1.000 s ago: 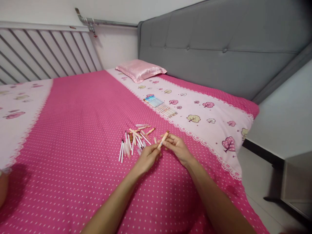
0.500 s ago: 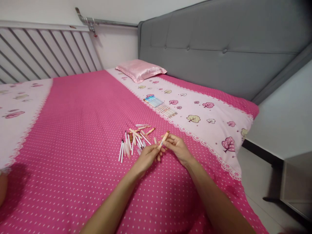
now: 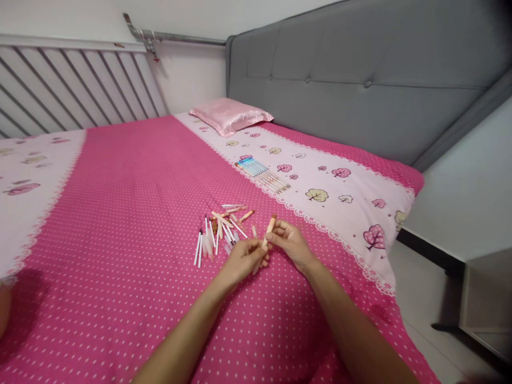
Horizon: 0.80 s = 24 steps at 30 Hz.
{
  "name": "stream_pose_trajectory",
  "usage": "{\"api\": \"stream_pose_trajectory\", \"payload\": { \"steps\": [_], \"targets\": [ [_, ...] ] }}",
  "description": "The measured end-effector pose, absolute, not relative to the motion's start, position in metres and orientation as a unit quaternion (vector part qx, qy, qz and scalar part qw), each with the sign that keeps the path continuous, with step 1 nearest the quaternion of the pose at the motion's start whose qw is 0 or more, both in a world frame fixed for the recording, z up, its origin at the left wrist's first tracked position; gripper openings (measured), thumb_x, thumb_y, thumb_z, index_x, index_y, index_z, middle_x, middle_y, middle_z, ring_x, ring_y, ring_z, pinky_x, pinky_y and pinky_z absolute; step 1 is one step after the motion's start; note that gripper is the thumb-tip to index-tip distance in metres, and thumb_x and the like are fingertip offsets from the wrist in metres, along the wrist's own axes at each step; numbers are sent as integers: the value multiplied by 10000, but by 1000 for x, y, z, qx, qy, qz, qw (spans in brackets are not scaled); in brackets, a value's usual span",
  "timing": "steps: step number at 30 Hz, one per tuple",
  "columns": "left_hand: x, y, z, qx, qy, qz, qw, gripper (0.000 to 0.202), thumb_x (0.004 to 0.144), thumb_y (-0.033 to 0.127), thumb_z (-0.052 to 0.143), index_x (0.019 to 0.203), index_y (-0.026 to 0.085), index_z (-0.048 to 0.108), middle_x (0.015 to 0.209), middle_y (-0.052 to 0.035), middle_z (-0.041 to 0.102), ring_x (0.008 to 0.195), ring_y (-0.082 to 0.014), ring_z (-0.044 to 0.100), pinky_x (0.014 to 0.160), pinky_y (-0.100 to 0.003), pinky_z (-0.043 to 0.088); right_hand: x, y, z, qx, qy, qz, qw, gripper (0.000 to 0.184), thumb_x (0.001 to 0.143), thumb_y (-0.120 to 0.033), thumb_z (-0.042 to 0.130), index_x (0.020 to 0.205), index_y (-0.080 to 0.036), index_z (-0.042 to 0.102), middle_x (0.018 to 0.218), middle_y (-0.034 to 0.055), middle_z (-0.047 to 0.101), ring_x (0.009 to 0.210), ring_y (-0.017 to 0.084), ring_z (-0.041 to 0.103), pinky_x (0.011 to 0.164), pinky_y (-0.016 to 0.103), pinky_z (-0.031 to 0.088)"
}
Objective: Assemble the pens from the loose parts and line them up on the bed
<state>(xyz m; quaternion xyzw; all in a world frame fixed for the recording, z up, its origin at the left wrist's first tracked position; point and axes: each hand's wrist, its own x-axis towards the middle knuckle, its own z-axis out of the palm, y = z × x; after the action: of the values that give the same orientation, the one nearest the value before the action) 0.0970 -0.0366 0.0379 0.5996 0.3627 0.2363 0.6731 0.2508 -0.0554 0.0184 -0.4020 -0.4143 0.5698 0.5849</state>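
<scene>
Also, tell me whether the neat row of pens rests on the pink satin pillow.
No, the row of pens lies on the bedspread, apart from the pink satin pillow.

pink pillow (image 3: 230, 113) nr gry headbd (image 3: 340, 58) | wht slatted panel (image 3: 76, 45) @ L | pipe (image 3: 188, 38) on wall (image 3: 192, 74)

Peach pen (image 3: 271, 223) partly hidden, headboard (image 3: 340, 88) cut off
</scene>
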Motion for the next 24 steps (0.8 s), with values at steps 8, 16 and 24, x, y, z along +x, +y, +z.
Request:
{"api": "stream_pose_trajectory", "payload": {
  "steps": [8, 16, 24],
  "targets": [
    [97, -38, 39, 609, 349, 235, 672, 335, 763, 435, 607, 693, 110, 567, 561, -2, 568, 380, -41, 408, 449, -206, 305, 250, -55, 19, -403, -410, 563, 593, 245, 651, -274, 760, 797, -174, 589, 689, -38, 608, 605, 80, 557, 593, 206, 437],
    [95, -41, 47, 536, 344, 230, 735, 294, 809, 351, 573, 931, 97, 654, 718, -71, 644, 623, -121, 574, 576, -236, 408, 254, -60, 26, -335, -384, 635, 581, 375, 766, -243, 668, 1129, -233, 577, 995, 39, 670, 686, 88, 571, 694, 241, 481],
    [95, -42, 48, 544, 340, 227, 732, 253, 837, 318, 533, 905, 119, 675, 696, -47, 647, 484, -88, 523, 560, -251, 410, 254, -58, 27, -323, -378, 655, 569, 365, 729, -197, 698, 1082, -213, 607, 828, 1, 671, 520, 42, 520, 556, 193, 471]
  ]
}}
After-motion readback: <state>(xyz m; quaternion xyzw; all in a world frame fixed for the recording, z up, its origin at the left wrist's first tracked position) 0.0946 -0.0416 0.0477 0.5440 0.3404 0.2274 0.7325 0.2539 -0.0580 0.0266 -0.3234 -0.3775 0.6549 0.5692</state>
